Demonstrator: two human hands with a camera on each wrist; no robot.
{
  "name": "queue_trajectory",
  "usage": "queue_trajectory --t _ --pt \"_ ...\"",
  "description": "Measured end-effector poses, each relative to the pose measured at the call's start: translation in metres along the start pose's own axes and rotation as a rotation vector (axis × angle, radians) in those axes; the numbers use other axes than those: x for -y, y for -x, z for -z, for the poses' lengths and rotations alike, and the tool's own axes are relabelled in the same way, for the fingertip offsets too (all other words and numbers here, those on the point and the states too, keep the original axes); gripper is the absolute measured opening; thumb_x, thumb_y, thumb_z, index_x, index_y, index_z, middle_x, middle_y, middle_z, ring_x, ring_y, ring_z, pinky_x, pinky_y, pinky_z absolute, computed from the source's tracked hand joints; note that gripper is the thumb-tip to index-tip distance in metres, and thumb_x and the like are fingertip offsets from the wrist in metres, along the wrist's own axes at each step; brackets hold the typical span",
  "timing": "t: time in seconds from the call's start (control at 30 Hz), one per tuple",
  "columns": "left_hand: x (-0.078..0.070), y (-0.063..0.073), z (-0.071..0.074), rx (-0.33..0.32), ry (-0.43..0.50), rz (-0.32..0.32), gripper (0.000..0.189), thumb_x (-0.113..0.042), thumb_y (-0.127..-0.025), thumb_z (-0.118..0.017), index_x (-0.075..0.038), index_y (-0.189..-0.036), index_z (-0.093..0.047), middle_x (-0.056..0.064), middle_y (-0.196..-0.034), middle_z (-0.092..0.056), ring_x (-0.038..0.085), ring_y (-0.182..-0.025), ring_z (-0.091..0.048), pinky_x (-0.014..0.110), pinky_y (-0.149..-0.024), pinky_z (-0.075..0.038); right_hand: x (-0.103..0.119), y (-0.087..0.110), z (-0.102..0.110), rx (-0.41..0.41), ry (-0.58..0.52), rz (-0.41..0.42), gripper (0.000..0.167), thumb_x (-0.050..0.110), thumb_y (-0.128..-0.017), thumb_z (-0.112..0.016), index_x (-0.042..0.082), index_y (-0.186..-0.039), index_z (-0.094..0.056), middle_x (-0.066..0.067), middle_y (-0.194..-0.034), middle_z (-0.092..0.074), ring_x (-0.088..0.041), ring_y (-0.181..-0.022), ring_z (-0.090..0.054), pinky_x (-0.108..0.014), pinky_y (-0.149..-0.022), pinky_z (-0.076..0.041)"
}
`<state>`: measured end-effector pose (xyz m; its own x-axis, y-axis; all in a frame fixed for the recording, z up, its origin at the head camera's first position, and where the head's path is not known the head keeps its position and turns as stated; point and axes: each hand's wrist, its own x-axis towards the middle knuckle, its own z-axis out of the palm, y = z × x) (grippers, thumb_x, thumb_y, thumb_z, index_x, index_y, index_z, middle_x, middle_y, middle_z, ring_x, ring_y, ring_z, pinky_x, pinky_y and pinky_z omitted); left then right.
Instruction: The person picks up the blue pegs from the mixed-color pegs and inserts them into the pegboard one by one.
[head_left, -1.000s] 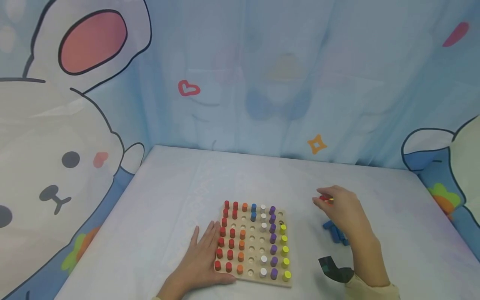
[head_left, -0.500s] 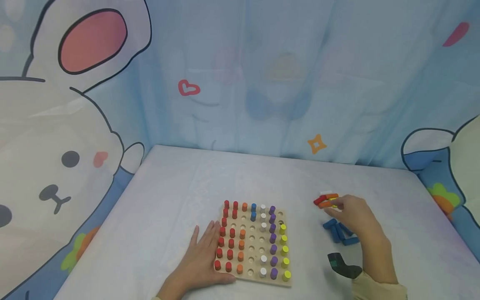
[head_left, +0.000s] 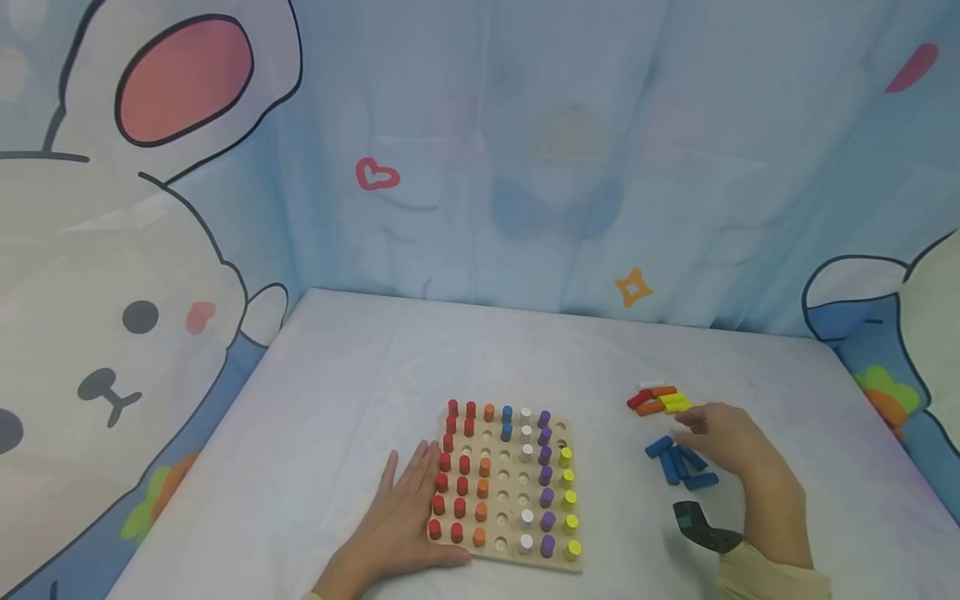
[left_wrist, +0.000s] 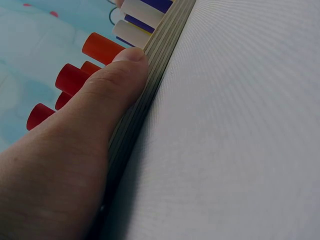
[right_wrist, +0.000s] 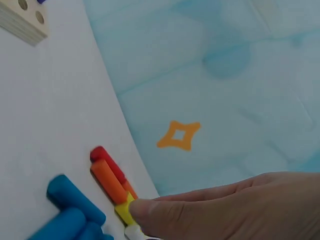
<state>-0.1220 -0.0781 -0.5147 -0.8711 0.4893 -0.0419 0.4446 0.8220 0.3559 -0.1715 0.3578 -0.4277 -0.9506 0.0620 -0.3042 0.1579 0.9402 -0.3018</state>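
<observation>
**Resting left hand against wooden pegboard; right hand near loose yellow pegs**

Clock read from pegboard centre, far edge at 12. Pegboard flat on white table, partly filled with standing pegs, bare holes mostly mid-board. Judged stiff and fairly light, liable to slide on smooth cloth; best held by side edges, clear of pegs.

Left hand at 8 to 9 o'clock: fingers extended and apart at the side, thumb along near edge.

Right hand between 2 and 3 o'clock. Tips of thumb and forefinger seemingly parted; palm side hidden, so cannot tell whether gripping anything.

At 3 o'clock, just beside right hand: loose blue pegs. At 2 o'clock, near yellow ones: orange pegs and red peg. Judged light, hard, smooth, prone to rolling, hardly fragile; best pinched across the middle.

Farther out, at 1 o'clock: orange star printed on blue curtain.
</observation>
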Motion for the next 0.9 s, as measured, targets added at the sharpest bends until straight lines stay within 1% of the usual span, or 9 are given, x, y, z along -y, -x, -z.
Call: queue_trajectory --t 0.07,0.27,0.5,0.6,0.73,0.9 --pt "0.000 0.000 0.000 0.001 0.001 -0.001 0.130 -0.094 -0.061 -0.042 -0.010 -0.154 -0.005 0.006 -0.161 -0.008 0.022 -0.149 -0.005 0.057 -0.117 0.003 -0.007 0.000 0.000 0.018 -0.017 0.005 0.048 0.027 -0.089 -0.065 -0.005 -0.124 -0.057 -0.030 -0.116 -0.059 -0.043 -0.104 -0.055 -0.053 -0.081 -0.053" --pt "-0.001 0.000 0.001 0.002 0.001 -0.002 0.129 -0.093 -0.062 -0.042 -0.009 -0.154 -0.007 0.006 -0.161 -0.009 0.023 -0.149 -0.005 0.058 -0.117 0.002 -0.023 -0.001 -0.001 0.070 -0.076 -0.021 0.047 0.023 -0.088 -0.066 -0.001 -0.127 -0.056 -0.027 -0.118 -0.058 -0.041 -0.104 -0.055 -0.053 -0.079 -0.052" --pt "-0.001 -0.001 0.002 0.000 0.017 0.004 0.130 -0.093 -0.061 -0.043 -0.010 -0.154 -0.008 0.006 -0.161 -0.009 0.023 -0.149 -0.006 0.058 -0.117 0.002 -0.029 -0.005 -0.005 0.134 -0.090 -0.037 0.051 0.022 -0.083 -0.073 0.001 -0.126 -0.054 -0.024 -0.113 -0.060 -0.036 -0.099 -0.058 -0.050 -0.077 -0.053" --pt "-0.001 0.000 0.002 -0.002 0.023 0.006 0.130 -0.093 -0.061 -0.044 -0.010 -0.154 -0.008 0.006 -0.161 -0.010 0.023 -0.149 -0.007 0.058 -0.117 0.002 -0.030 -0.007 -0.008 0.133 -0.081 -0.037 0.053 0.022 -0.081 -0.074 0.000 -0.125 -0.054 -0.024 -0.111 -0.061 -0.035 -0.097 -0.058 -0.048 -0.076 -0.053" --pt "-0.001 0.000 0.002 -0.006 0.022 0.003 0.130 -0.093 -0.061 -0.043 -0.010 -0.154 -0.007 0.007 -0.161 -0.009 0.023 -0.149 -0.006 0.058 -0.117 0.003 -0.030 -0.008 -0.010 0.121 -0.078 -0.037 0.051 0.022 -0.081 -0.074 0.000 -0.123 -0.055 -0.023 -0.108 -0.061 -0.032 -0.094 -0.059 -0.047 -0.074 -0.053" --pt "0.000 0.000 0.001 -0.005 0.014 -0.002 0.130 -0.094 -0.061 -0.042 -0.010 -0.154 -0.006 0.005 -0.161 -0.008 0.022 -0.149 -0.004 0.057 -0.117 0.004 -0.029 -0.008 -0.011 0.112 -0.084 -0.029 0.043 0.017 -0.085 -0.070 -0.001 -0.122 -0.056 -0.024 -0.108 -0.060 -0.031 -0.093 -0.059 -0.046 -0.074 -0.054"
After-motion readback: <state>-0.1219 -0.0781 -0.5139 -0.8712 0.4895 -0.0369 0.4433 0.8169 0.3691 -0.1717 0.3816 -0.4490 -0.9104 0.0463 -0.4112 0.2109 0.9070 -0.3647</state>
